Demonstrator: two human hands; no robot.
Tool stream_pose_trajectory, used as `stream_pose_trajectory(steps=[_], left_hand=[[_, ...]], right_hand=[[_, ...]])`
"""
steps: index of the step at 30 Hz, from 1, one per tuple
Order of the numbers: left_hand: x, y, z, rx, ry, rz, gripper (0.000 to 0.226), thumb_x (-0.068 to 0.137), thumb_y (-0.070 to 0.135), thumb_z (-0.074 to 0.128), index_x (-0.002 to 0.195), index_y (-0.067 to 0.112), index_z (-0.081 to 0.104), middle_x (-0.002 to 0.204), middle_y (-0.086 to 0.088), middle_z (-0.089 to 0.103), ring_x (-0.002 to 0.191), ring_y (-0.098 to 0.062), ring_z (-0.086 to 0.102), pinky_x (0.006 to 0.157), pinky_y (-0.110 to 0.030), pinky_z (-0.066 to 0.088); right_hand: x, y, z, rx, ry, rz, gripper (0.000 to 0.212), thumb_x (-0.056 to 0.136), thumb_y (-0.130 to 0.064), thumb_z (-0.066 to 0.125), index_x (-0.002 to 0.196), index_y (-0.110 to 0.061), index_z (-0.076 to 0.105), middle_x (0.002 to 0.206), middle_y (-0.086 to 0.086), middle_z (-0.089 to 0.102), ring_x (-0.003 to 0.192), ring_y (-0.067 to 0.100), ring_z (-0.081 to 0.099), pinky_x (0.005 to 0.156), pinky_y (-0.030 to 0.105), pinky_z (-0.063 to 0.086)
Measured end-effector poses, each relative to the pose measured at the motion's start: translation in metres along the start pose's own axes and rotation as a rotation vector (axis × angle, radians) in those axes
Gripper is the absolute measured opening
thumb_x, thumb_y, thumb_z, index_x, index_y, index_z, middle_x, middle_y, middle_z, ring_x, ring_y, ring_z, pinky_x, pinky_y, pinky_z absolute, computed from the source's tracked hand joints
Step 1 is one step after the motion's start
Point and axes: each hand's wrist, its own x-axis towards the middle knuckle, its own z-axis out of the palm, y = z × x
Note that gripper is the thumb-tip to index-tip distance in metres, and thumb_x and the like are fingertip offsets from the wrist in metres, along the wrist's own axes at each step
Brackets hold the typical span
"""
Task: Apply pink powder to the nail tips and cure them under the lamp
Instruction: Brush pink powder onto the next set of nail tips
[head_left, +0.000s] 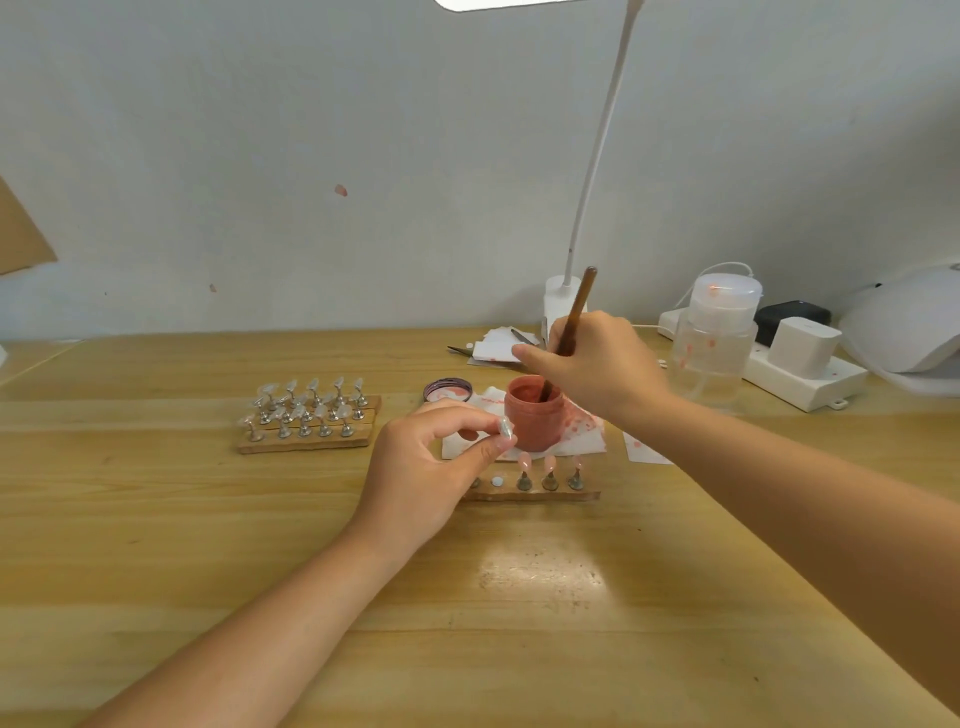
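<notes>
Right hand (597, 364) grips brush (576, 317), handle tilted up-right, bristle end down in pink powder jar (535, 415); left hand (431, 467) pinches clear nail tip (505, 430) just left of jar (nearly touching); brush likely lifts, swings short way left to tip.

wall (363, 130): pale grey, stained | table (156, 519): light wood, glare patch | desk lamp (597, 156): white gooseneck
</notes>
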Motion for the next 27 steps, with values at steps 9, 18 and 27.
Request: stream_pose_trajectory(steps=[9, 18, 27], left_hand=[[-0.001, 0.000, 0.000, -0.003, 0.006, -0.002, 0.022, 0.071, 0.006, 0.073, 0.070, 0.027, 0.067, 0.070, 0.018, 0.063, 0.079, 0.005, 0.059, 0.077, -0.004, 0.038], [-0.001, -0.001, -0.001, -0.001, 0.015, -0.016, 0.021, 0.070, 0.006, 0.074, 0.071, 0.026, 0.068, 0.072, 0.019, 0.063, 0.079, 0.007, 0.058, 0.077, -0.004, 0.038], [-0.001, 0.000, 0.000, 0.002, 0.025, -0.007, 0.025, 0.070, 0.004, 0.073, 0.072, 0.028, 0.067, 0.074, 0.017, 0.063, 0.080, 0.008, 0.058, 0.077, -0.004, 0.039]], right_hand=[[0.006, 0.006, -0.017, 0.182, 0.113, 0.091, 0.041, 0.086, -0.035, 0.060, 0.057, -0.006, 0.059, 0.048, -0.001, 0.057, 0.053, 0.010, 0.054, 0.062, 0.032, 0.047], [0.007, 0.017, -0.027, 0.273, 0.139, 0.213, 0.043, 0.088, -0.032, 0.058, 0.049, -0.014, 0.057, 0.044, -0.005, 0.056, 0.051, 0.006, 0.050, 0.054, 0.024, 0.039], [-0.015, 0.011, -0.033, 0.553, 0.271, 0.196, 0.038, 0.093, -0.033, 0.051, 0.061, -0.013, 0.055, 0.041, -0.004, 0.056, 0.044, 0.006, 0.050, 0.054, 0.025, 0.042]])
